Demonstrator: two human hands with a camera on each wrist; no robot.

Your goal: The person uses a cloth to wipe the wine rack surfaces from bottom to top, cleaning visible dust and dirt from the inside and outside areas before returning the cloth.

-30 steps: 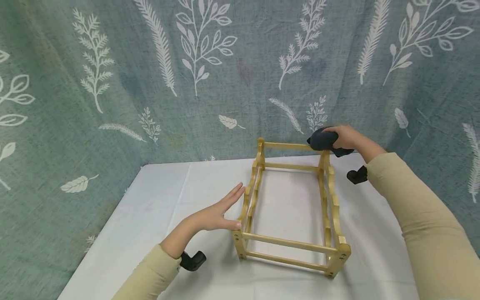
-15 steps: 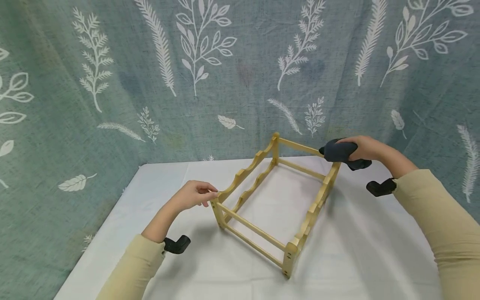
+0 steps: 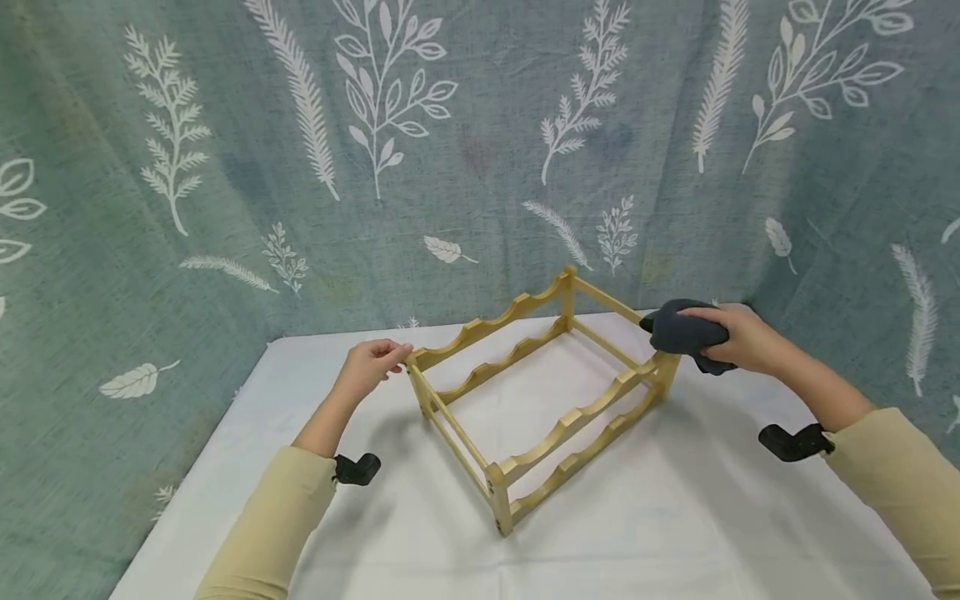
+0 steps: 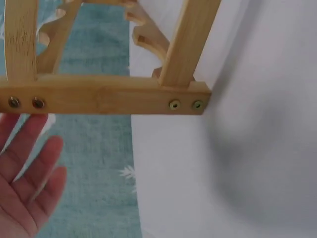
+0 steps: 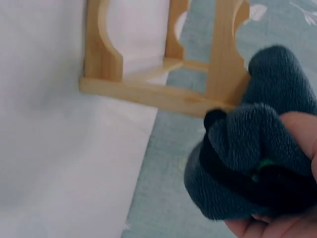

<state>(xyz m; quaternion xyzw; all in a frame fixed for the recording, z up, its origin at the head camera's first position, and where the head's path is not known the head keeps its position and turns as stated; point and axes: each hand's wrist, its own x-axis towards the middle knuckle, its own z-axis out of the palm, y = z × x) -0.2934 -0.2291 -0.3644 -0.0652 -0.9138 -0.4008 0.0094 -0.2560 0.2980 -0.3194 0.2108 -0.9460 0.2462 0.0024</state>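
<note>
A pale wooden wine rack point(image 3: 573, 421) with scalloped rails stands at an angle on the white table. My left hand point(image 3: 366, 367) pinches its left top corner between thumb and fingers. In the left wrist view, fingertips reach the end post point(image 4: 106, 94) beside its screws; the thumb is out of sight there. My right hand point(image 3: 750, 337) grips a bunched dark blue cloth point(image 3: 686, 327) against the rack's right top corner, hiding that corner. In the right wrist view the cloth point(image 5: 237, 134) looks fluffy, with a black strip across it, and touches the end of the rack.
Green-grey fabric with white leaf prints point(image 3: 480, 150) hangs behind and beside the table. White cloth point(image 3: 637, 517) covers the tabletop. A black wrist mount point(image 3: 356, 469) sits at the left cuff and another mount point(image 3: 791, 442) at the right.
The rack has turned clockwise, its near end swinging left. My left hand has gone from spread fingers to pinching the corner and moved up-left. My right hand and cloth have shifted right and nearer.
</note>
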